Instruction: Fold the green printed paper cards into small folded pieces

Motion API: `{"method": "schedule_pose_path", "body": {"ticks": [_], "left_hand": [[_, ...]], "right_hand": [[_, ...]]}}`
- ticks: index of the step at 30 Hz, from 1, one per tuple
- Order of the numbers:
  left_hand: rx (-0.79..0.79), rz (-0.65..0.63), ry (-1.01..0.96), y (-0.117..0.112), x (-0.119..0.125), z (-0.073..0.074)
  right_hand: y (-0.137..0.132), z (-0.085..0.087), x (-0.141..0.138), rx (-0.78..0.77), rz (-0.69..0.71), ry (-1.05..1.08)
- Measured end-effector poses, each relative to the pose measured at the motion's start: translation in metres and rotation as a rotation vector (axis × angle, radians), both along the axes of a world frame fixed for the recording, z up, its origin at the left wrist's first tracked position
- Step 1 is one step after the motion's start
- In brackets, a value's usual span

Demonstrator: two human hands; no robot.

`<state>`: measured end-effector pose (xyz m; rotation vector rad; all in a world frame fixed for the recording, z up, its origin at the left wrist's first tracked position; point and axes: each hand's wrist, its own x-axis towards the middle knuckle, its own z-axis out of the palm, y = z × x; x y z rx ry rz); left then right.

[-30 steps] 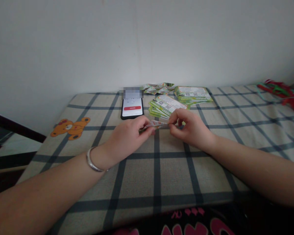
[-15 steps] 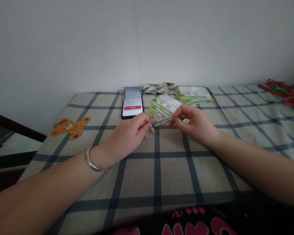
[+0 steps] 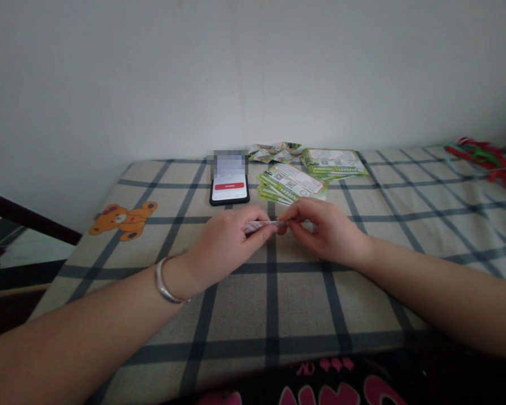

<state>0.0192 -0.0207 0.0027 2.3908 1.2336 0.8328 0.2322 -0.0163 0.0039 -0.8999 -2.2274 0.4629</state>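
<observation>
My left hand [image 3: 227, 242] and my right hand [image 3: 318, 228] both pinch one small folded paper card [image 3: 263, 225], held edge-on between them just above the checked cloth [image 3: 278, 298]. My left wrist wears a silver bangle [image 3: 164, 284]. Beyond my hands lies a fanned stack of green and white cards [image 3: 290, 183], with a second neat stack [image 3: 333, 160] behind it to the right. A few folded cards [image 3: 274, 152] lie by the wall.
A phone [image 3: 229, 183] with a lit screen and a red button lies flat left of the cards. A teddy bear print [image 3: 124, 219] marks the cloth at left. Red and green ribbons [image 3: 489, 160] lie at the far right. A white wall stands behind.
Both hands have drawn the card slightly nearer to me and turned it flatter, edge-on; the fingertips have come closer together along it.
</observation>
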Motion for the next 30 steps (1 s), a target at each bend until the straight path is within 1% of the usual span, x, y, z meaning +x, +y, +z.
{"method": "schedule_pose_path", "body": {"ticks": [3,5,6,8,11,14,19,22,24,27,30], "left_hand": [[-0.013,-0.046,-0.030,0.000,0.000,-0.001],[-0.038,-0.070,-0.043,0.000,-0.001,-0.002],[-0.038,-0.079,-0.039,0.001,-0.001,-0.002],[-0.005,-0.091,-0.013,0.001,-0.001,-0.002],[0.076,-0.103,0.044,0.002,-0.002,-0.001],[0.146,-0.120,0.072,0.002,-0.002,0.000],[0.317,-0.138,0.125,0.001,-0.002,-0.001],[0.379,-0.144,0.149,0.001,-0.002,-0.001],[0.366,-0.142,0.140,0.001,-0.001,-0.001],[0.295,-0.138,0.111,0.001,-0.001,0.000],[0.227,-0.130,0.087,0.001,-0.001,0.000]], "right_hand": [[-0.005,0.001,-0.003,-0.022,0.007,0.003],[-0.005,0.001,-0.003,-0.115,0.010,0.049],[-0.004,0.001,-0.003,-0.186,0.021,0.081],[0.001,0.000,-0.003,-0.374,0.064,0.161],[0.010,-0.002,-0.001,-0.650,0.197,0.325],[0.017,-0.004,0.001,-0.798,0.255,0.398],[0.020,-0.006,0.003,-0.927,0.301,0.449],[0.019,-0.006,0.003,-0.949,0.344,0.473],[0.019,-0.005,0.002,-0.950,0.345,0.481],[0.019,-0.005,0.002,-0.942,0.309,0.468],[0.019,-0.006,0.001,-0.902,0.287,0.448]]}}
